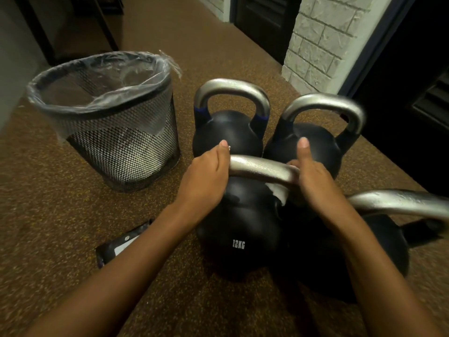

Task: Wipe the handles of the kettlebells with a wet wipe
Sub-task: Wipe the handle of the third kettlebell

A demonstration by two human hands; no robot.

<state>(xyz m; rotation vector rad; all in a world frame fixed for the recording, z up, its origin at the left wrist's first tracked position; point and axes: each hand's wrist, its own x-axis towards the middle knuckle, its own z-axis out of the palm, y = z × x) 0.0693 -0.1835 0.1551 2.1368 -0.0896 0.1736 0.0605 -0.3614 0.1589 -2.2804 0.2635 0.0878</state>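
1. Left hand [209, 171] is gripping the left end of the handle [262, 170] of the 12KG kettlebell [240, 229], thumb sticking up.
2. Right hand [313, 181] is clamping a white wet wipe [277, 190] round the handle's right end.
3. The 12KG kettlebell is sitting on the floor [60, 215], nearest of four, with the other kettlebells [228, 132] just beside it.
4. Lined mesh bin [109, 122] is standing to the left, with a dark wipes pack [119, 246] lying nearer, partly under the left forearm.

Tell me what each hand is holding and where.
The left hand grips the left end of the handle of the 12KG kettlebell. The right hand grips the handle's right end, with a wipe under it.
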